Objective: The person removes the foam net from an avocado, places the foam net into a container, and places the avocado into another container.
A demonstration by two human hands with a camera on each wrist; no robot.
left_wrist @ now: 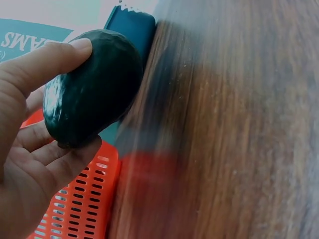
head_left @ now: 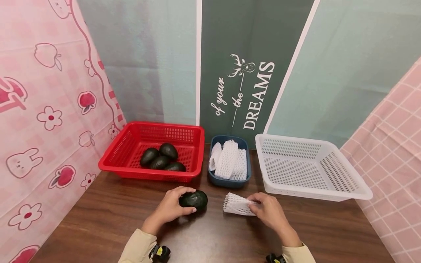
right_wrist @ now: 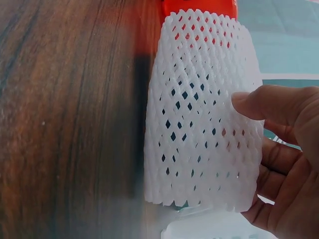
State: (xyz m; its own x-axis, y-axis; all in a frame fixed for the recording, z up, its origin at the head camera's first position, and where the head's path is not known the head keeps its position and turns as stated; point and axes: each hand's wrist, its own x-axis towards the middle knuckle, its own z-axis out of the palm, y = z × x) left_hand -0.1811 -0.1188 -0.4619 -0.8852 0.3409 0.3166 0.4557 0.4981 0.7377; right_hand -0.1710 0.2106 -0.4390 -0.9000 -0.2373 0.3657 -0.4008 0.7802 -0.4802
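Note:
A dark green avocado (head_left: 194, 200) is gripped by my left hand (head_left: 171, 206) just over the table's middle, thumb on one side and fingers on the other. In the left wrist view the avocado (left_wrist: 94, 84) shows its glossy skin and stem end. My right hand (head_left: 268, 212) pinches a white foam net sleeve (head_left: 237, 204) by its right end, with its other end facing the avocado. Up close in the right wrist view, the foam net sleeve (right_wrist: 202, 114) is a diamond-meshed tube, the thumb lying on its near face. A gap separates avocado and sleeve.
A red basket (head_left: 149, 174) at the back left holds several avocados (head_left: 160, 162). Behind the hands, a blue bin (head_left: 230, 183) contains several foam net sleeves (head_left: 227, 160). The white basket (head_left: 315, 195) stands at the back right. Printed cloths (head_left: 256, 33) hang around the wooden table (head_left: 210, 237).

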